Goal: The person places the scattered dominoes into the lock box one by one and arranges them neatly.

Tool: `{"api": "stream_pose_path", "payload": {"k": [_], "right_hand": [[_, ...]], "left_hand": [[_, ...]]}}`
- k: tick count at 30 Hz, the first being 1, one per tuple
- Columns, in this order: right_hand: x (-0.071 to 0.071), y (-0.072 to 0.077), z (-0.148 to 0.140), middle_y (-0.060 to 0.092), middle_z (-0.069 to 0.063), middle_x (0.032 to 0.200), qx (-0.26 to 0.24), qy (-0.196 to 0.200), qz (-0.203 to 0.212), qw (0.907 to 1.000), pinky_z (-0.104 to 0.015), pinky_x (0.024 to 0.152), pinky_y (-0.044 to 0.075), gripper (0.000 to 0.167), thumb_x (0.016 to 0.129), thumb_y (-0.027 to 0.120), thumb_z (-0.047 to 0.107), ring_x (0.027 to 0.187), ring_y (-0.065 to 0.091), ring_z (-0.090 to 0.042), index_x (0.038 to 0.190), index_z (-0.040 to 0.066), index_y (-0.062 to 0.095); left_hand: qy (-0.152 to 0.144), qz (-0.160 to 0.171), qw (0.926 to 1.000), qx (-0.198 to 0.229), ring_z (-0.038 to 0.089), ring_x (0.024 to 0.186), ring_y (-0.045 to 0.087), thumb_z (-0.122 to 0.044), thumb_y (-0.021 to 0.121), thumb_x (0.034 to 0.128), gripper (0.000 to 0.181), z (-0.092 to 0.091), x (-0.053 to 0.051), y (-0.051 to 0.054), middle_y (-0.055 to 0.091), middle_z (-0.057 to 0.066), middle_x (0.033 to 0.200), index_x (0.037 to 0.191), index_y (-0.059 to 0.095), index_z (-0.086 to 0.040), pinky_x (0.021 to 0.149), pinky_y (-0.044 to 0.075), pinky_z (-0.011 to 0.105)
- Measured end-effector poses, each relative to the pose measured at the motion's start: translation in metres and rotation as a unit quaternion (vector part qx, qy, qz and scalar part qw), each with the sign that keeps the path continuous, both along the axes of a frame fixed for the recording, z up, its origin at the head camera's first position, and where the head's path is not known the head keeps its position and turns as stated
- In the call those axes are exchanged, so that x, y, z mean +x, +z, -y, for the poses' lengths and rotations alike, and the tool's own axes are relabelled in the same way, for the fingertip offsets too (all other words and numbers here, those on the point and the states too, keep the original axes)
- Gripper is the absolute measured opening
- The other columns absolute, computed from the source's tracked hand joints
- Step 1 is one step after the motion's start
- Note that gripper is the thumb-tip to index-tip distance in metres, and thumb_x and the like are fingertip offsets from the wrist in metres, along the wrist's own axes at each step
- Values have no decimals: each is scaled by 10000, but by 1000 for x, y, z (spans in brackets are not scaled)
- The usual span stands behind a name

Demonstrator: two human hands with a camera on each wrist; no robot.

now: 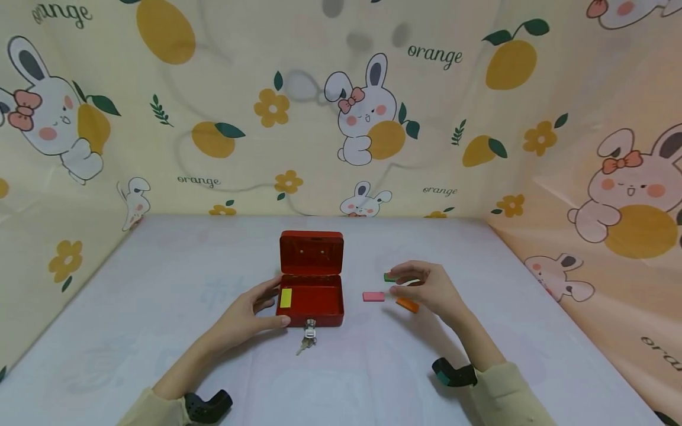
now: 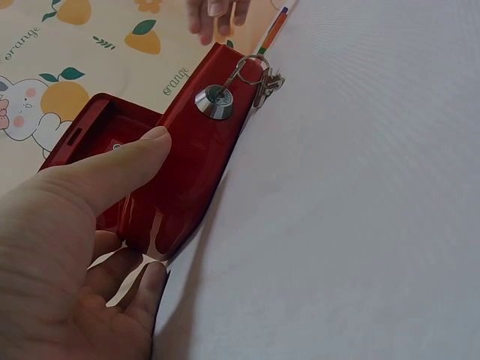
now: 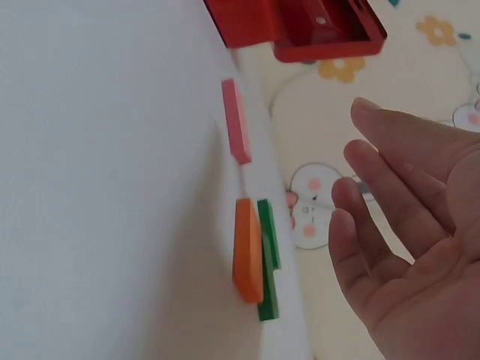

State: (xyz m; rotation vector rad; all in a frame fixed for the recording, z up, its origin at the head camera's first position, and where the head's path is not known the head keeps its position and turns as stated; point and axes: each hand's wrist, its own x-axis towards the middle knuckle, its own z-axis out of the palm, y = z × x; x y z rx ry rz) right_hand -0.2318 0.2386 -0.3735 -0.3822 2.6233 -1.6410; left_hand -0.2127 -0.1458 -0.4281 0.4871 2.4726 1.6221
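Observation:
A red metal cash box (image 1: 310, 319) stands on the white table with its lid (image 1: 311, 253) raised. Inside it, at the left, lies a yellow block (image 1: 286, 297). My left hand (image 1: 247, 313) grips the box's front left corner, thumb (image 2: 142, 154) on the front wall, fingers along the left side. Keys (image 1: 306, 344) on a ring hang from the front lock (image 2: 215, 103). To the box's right lie a pink block (image 1: 373, 296), an orange block (image 1: 407, 305) and a green piece (image 3: 268, 232), partly hidden. Above them hovers my right hand (image 1: 426, 288), fingers loosely bent, holding nothing.
A patterned cloth (image 1: 298, 148) with rabbits and oranges stands behind the table (image 1: 341, 384) and along both sides. Each wrist wears a black device (image 1: 208, 407) near the sleeve.

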Motion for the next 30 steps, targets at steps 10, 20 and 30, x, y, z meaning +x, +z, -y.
{"api": "stream_pose_path", "payload": {"k": [10,20,30], "right_hand": [[-7,-14,-2,701,-69,1056,215,56,457,9987,-286,726,526,301,751,828,163,944,613,-241,1030,141,716],[-22,-19,0,697,-87,1035,433,478,468,9968,-308,780,545,271,794,777,75,936,639,-241,1053,90,698],[-30,-25,4,690,-131,1048,158,906,594,9940,-305,802,550,341,770,780,7,947,660,-264,1091,33,669]], "left_hand": [[-90,-98,9999,39,291,1310,418,-354,795,774,867,1,0,1,404,75,1470,1492,332,-206,1029,399,436],[-52,-128,9999,35,284,1311,416,-338,801,769,868,-1,1,2,408,73,1468,1490,337,-203,1024,400,457],[-41,-109,9999,113,280,1310,418,-317,807,764,868,-1,2,2,412,72,1466,1488,342,-197,1025,399,459]]}}
